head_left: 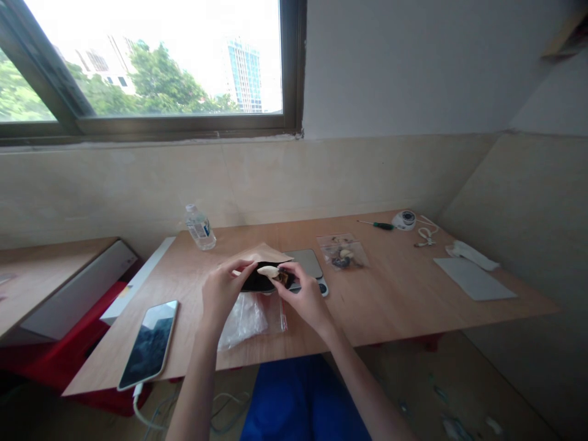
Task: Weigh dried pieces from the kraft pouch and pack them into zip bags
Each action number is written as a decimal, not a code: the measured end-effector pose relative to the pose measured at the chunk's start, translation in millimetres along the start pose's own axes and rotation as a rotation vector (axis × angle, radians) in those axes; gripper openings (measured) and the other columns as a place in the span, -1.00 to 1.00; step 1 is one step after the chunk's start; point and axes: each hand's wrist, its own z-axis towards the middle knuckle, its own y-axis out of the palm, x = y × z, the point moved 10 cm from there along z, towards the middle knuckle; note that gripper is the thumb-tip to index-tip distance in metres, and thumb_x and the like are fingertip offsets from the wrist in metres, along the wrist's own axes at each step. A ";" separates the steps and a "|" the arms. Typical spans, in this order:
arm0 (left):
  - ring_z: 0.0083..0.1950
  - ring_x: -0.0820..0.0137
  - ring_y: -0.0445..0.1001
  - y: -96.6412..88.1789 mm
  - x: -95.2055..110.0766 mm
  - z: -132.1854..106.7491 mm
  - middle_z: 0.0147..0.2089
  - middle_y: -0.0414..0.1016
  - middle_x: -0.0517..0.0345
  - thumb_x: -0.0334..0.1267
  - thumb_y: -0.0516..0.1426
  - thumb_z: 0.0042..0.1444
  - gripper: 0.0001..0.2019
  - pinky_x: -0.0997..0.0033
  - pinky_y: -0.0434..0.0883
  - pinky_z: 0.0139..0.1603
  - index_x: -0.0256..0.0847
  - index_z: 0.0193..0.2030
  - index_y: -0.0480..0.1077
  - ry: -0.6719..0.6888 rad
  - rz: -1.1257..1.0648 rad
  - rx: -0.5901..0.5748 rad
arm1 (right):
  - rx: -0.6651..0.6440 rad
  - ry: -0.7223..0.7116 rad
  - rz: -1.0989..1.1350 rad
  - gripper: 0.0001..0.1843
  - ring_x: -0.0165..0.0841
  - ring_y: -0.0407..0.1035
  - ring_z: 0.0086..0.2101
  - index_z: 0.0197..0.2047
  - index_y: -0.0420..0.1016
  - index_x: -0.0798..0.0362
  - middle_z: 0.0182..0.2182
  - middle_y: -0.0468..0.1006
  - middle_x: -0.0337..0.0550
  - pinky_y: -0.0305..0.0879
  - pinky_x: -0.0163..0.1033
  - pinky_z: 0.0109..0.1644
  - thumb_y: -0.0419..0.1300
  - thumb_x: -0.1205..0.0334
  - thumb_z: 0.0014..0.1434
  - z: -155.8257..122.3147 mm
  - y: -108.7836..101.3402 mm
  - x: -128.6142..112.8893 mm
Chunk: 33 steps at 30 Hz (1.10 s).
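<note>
Brown bag (pixel 263 250) gripped at wooden table (pixel 386 300)

A person's left hand (pixel 225 283) pinches the edge of the black-lined bag, its mouth gaping, while the right hand (pixel 302 289) pinches a pale piece (pixel 267 271) between thumb and fingers at the opening; whether it sits inside or just above cannot be told. Behind the right hand lies a scale (pixel 309 262); a clear plastic bag (pixel 245 318) lies nearer the body, a filled zip bag (pixel 343 250) to the right.

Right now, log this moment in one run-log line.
left hand: holds open pouch | right hand: holds pale piece at pouch mouth | scale: partly behind pouch
</note>
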 end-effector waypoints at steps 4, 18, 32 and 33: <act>-0.35 0.33 0.51 -0.5 0.0 3.1 -0.41 0.59 0.19 0.12 0.05 0.06 -0.63 0.50 0.23 -0.42 -0.03 -0.23 0.54 -0.001 0.007 0.019 | 0.094 -0.001 0.122 -0.67 -0.29 0.41 -0.10 -0.07 0.39 0.04 -0.10 0.49 -0.09 0.38 -0.20 -0.03 0.19 0.16 0.08 1.3 -8.8 11.4; -0.39 0.34 0.49 -5.1 -4.4 11.6 -0.45 0.56 0.18 0.17 0.05 0.02 -0.60 0.47 0.23 -0.42 -0.04 -0.27 0.55 -0.034 0.003 0.082 | 0.264 0.079 0.355 -0.62 -0.27 0.39 -0.06 -0.06 0.34 0.06 -0.09 0.47 -0.01 0.34 -0.13 0.05 0.22 0.12 0.07 -1.4 -15.7 56.6; -0.42 0.38 0.48 -6.1 -2.4 7.1 -0.50 0.53 0.21 0.11 0.08 0.03 -0.65 0.49 0.19 -0.45 -0.04 -0.28 0.56 -0.039 -0.006 0.089 | 0.137 0.081 -0.104 -0.62 -0.23 0.38 -0.10 -0.04 0.40 0.07 -0.11 0.50 -0.04 0.28 -0.12 0.00 0.18 0.14 0.06 22.0 -19.1 146.6; -0.42 0.38 0.47 -5.7 -2.7 7.1 -0.50 0.53 0.21 0.11 0.08 0.04 -0.65 0.49 0.19 -0.45 -0.03 -0.28 0.56 -0.042 -0.010 0.085 | 0.139 0.072 -0.112 -0.62 -0.22 0.37 -0.08 -0.04 0.40 0.06 -0.09 0.50 -0.04 0.27 -0.12 0.01 0.19 0.14 0.06 23.6 -18.8 147.8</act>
